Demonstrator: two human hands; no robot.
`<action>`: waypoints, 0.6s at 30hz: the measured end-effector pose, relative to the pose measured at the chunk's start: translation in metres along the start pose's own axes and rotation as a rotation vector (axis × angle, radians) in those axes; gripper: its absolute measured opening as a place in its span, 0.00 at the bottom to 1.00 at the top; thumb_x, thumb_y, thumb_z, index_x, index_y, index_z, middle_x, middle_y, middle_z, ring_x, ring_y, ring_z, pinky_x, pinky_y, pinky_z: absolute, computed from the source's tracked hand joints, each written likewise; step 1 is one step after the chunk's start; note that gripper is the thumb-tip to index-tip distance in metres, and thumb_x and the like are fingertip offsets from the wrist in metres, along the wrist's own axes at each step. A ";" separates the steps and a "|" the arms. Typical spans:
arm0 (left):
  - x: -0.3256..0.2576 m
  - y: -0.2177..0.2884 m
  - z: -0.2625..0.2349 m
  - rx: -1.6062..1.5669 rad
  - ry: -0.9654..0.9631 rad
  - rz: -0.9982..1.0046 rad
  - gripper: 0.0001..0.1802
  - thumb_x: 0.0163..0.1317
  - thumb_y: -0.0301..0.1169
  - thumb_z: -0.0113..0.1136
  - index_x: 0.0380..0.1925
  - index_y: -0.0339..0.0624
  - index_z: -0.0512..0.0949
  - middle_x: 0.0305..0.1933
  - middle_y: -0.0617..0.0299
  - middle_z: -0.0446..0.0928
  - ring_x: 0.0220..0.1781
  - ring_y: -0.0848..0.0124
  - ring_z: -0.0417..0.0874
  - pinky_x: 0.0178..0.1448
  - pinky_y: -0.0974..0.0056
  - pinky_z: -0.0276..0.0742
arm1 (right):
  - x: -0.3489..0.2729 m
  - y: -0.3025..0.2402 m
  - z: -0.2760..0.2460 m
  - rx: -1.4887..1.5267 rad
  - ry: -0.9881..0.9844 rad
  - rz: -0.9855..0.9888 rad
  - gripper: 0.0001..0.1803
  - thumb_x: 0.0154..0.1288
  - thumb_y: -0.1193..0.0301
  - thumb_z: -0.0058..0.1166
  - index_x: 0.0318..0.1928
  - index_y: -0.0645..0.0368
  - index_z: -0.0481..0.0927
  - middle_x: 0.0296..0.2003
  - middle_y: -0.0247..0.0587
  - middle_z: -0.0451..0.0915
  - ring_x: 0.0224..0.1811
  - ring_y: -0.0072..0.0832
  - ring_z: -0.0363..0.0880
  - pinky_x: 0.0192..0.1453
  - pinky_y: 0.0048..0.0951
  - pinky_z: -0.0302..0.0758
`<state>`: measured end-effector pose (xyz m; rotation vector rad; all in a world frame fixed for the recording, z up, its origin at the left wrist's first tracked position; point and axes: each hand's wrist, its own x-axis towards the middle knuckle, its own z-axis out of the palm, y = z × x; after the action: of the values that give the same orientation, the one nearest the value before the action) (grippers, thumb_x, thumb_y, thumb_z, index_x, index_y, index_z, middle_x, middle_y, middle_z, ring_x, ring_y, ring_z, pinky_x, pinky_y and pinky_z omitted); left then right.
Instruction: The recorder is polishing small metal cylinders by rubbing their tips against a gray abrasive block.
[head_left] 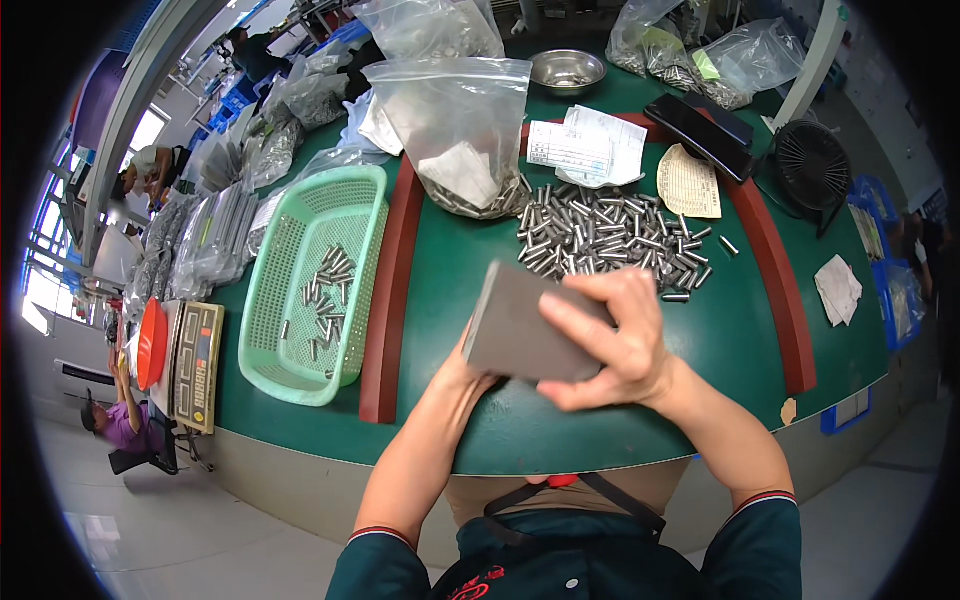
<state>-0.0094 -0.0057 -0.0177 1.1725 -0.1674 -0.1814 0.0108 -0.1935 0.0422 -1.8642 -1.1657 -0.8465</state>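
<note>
In front of me a flat, rectangular grey-brown block (pixel 535 330) is held tilted above the green table. My left hand (pixel 460 368) supports it from the left and underneath; its fingers are hidden behind the block. Over the block's right part reaches my right hand (pixel 632 352), thumb and fingers spread apart, fingertips over or touching its face; some blur hides the exact contact. I see nothing held in the right hand. Just beyond lies a pile of short metal pins (pixel 610 232). More pins (pixel 328 295) lie inside a light green plastic basket (pixel 262 345) to the left.
Dark red bars (pixel 388 340) frame the work area. Behind the pile are a clear bag (pixel 450 130), paper slips (pixel 588 145), a metal bowl (pixel 568 70) and a phone (pixel 700 135). A black fan (pixel 812 165) and white cloth (pixel 838 290) lie right; a scale (pixel 198 368) stands left.
</note>
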 end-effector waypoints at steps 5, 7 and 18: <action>0.005 0.028 0.013 -0.210 -0.207 -0.021 0.20 0.70 0.42 0.52 0.19 0.45 0.67 0.15 0.68 0.60 0.20 0.76 0.57 0.28 0.69 0.53 | 0.001 0.034 0.003 -0.090 0.103 0.321 0.37 0.33 0.63 0.69 0.52 0.61 0.80 0.39 0.44 0.75 0.38 0.39 0.73 0.44 0.39 0.71; 0.001 0.015 -0.001 -0.267 -0.172 -0.089 0.17 0.70 0.41 0.52 0.24 0.45 0.71 0.20 0.66 0.65 0.24 0.75 0.63 0.31 0.68 0.60 | -0.007 0.033 -0.001 -0.051 0.099 0.195 0.37 0.34 0.59 0.69 0.51 0.61 0.81 0.39 0.45 0.75 0.37 0.39 0.73 0.44 0.39 0.70; 0.007 0.043 -0.002 0.096 0.196 0.239 0.18 0.74 0.43 0.46 0.30 0.41 0.71 0.26 0.65 0.66 0.26 0.76 0.62 0.33 0.71 0.60 | -0.004 0.040 -0.008 -0.009 0.075 0.500 0.32 0.45 0.66 0.65 0.55 0.63 0.78 0.40 0.43 0.74 0.45 0.33 0.73 0.50 0.30 0.71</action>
<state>0.0004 0.0108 0.0220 1.2471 -0.1437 0.1532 0.0455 -0.2138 0.0328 -1.9883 -0.6034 -0.6279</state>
